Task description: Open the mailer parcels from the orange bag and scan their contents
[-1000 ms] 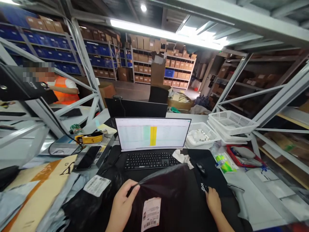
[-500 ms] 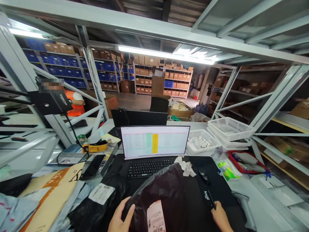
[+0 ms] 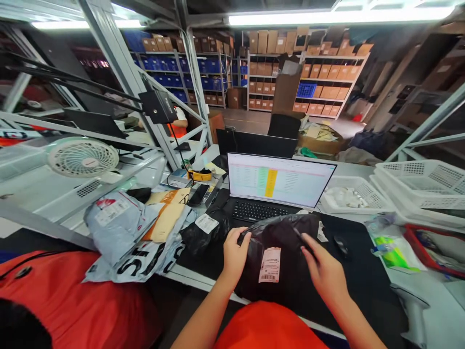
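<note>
A black plastic mailing bag (image 3: 290,269) with a white-and-pink shipping label (image 3: 270,264) lies in front of me on the dark desk mat. My left hand (image 3: 235,249) is closed on the bag's left upper edge, thumb on top. Over the bag's right side, my right hand (image 3: 321,264) is closed around a slim dark pen-like tool (image 3: 298,233), whose tip points at the bag; its exact kind is hard to make out. Left of the bag sits another black parcel (image 3: 209,230) with a white label. The keyboard (image 3: 259,210) and monitor (image 3: 279,179) stand just behind.
Grey and tan parcels (image 3: 123,228) are piled at the left, beside a person in red (image 3: 72,300). On the right are a mouse (image 3: 342,247), a barcode scanner (image 3: 412,310), white baskets (image 3: 421,184) and a red tray (image 3: 436,254). A fan (image 3: 83,157) stands farther left.
My right hand has come from beside the mouse pad logo over to the bag with the dark tool. My left hand still grips the bag. The view has swung left and down.
</note>
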The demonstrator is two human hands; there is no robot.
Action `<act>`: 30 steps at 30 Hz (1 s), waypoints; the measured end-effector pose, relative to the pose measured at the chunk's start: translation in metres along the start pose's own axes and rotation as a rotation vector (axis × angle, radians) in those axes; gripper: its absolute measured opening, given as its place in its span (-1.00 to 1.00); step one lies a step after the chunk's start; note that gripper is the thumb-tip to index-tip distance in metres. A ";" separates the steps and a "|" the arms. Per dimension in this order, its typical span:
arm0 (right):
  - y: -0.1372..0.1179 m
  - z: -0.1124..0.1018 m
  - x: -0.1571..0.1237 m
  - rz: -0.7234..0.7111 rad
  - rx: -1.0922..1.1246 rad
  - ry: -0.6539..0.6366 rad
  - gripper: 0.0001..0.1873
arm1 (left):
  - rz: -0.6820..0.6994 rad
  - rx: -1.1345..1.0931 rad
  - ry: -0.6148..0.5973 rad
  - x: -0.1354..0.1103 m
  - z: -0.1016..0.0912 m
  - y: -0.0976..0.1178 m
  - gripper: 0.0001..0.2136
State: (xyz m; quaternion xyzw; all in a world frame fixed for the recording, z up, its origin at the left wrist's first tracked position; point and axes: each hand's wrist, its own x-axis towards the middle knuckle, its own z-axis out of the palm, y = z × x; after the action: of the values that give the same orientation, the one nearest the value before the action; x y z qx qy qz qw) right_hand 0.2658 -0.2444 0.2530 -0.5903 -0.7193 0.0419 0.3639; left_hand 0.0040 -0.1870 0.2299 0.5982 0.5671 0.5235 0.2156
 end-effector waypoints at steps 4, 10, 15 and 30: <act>-0.030 0.009 0.009 -0.402 -0.391 -0.038 -0.43 | 0.107 0.014 0.036 -0.003 -0.001 0.009 -0.80; -0.014 -0.002 0.004 -0.421 -0.605 -0.059 -0.36 | 0.335 0.027 0.002 -0.015 -0.015 0.010 -0.82; 0.065 -0.043 -0.025 -0.146 -0.837 -0.048 -0.39 | 0.295 0.060 -0.008 -0.027 -0.033 0.006 -0.84; 0.162 0.066 -0.108 0.698 -0.540 -0.287 -0.47 | 0.051 0.581 -0.636 0.037 -0.045 0.044 -0.76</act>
State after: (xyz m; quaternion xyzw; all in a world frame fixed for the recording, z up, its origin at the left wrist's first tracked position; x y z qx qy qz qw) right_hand 0.3646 -0.2665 0.0745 -0.8589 -0.5059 0.0542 0.0579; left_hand -0.0225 -0.1803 0.2983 0.7793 0.5815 0.1370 0.1894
